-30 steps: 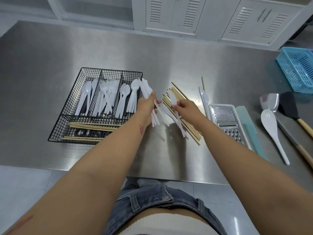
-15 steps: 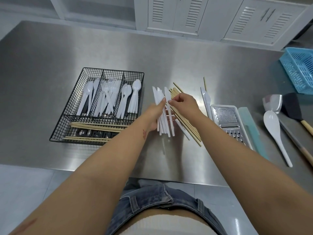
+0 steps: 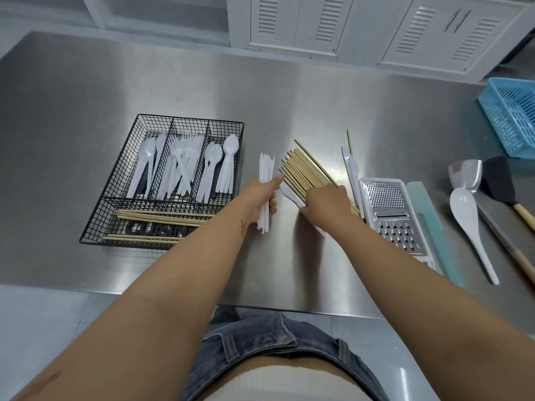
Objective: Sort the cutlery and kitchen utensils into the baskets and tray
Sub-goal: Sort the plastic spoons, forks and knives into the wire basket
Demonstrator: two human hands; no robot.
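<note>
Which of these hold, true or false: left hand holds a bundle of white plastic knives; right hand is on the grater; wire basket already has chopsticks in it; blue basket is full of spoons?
1. The left hand holds a bundle of white plastic knives. True.
2. The right hand rests on the grater. False: it is on the loose chopsticks beside the grater.
3. The wire basket already holds chopsticks. True, in its front section.
4. The blue basket is full of spoons. False: no spoons show in it.
</note>
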